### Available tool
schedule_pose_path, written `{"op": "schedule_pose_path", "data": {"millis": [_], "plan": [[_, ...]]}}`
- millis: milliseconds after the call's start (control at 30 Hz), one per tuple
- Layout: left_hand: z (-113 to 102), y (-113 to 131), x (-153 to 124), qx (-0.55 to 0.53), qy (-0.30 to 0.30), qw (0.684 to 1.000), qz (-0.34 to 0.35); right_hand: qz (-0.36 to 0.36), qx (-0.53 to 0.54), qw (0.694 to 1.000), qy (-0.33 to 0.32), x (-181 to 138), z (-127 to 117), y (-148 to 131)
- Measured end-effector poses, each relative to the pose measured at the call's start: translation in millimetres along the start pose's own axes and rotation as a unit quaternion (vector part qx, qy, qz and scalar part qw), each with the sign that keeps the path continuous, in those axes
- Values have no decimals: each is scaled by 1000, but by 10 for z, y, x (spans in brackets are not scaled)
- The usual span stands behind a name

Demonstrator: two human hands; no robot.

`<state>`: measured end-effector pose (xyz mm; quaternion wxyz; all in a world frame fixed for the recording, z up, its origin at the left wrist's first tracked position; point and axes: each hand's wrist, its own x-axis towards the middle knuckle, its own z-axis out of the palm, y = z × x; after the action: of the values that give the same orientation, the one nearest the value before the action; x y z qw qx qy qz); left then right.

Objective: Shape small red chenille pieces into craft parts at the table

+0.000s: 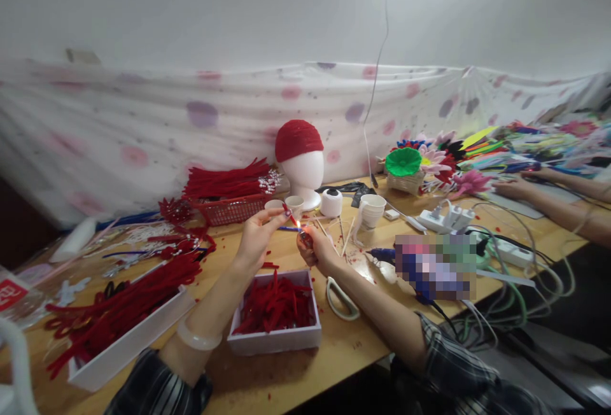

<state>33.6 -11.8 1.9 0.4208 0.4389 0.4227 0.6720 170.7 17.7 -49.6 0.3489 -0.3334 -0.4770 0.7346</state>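
Observation:
My left hand [258, 237] is raised above the wooden table [334, 351] and pinches a short red pipe-cleaner piece [289, 215] between fingertips. My right hand [312, 246] is closed around a lighter [303, 235] whose small flame [298, 224] burns right at the tip of the red piece. Below the hands stands a white box [277, 337] filled with red pipe-cleaner pieces [274, 303]. A pale bangle [198, 338] sits on my left wrist.
A long white tray [128, 345] of red pipe cleaners lies at the left. At the back stand a red basket [229, 210], a foam head with a red cap [300, 160], cups [372, 210], and craft flowers [429, 163]. Power strips and cables [506, 256] lie right, near another person's arms [558, 202].

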Motion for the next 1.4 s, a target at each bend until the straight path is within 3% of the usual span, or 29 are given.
{"op": "schedule_pose_path", "data": {"millis": [367, 433, 467, 533, 600, 633, 700, 767, 867, 1167, 1400], "plan": [[-91, 107, 48, 51, 2, 998, -21, -30, 139, 990, -7, -2, -88, -63], [-147, 184, 37, 87, -61, 994, -34, -36, 162, 986, -15, -10, -102, -72], [-181, 230, 26, 122, -123, 984, -47, -41, 171, 984, -17, -14, -108, -76], [-251, 317, 4, 211, -276, 934, -82, -53, 185, 981, -19, -23, -118, -86], [-311, 357, -1, 296, -366, 877, -96, -58, 193, 979, -24, -32, -121, -98], [-335, 347, 8, 340, -369, 860, -88, -58, 196, 979, -30, -36, -120, -103], [-379, 265, 53, 457, -308, 833, -53, -58, 200, 977, -41, -43, -113, -110], [-424, 124, 121, 593, -232, 771, -31, -63, 202, 976, -49, -45, -105, -109], [-502, -96, 214, 661, -184, 726, -45, -63, 196, 978, -46, -36, -101, -94], [-556, -365, 248, 673, -180, 717, -24, -69, 195, 978, -37, 10, -110, -56], [-579, -299, 311, 641, -173, 748, 28, -48, 248, 967, 8, 33, -108, -95]]}}
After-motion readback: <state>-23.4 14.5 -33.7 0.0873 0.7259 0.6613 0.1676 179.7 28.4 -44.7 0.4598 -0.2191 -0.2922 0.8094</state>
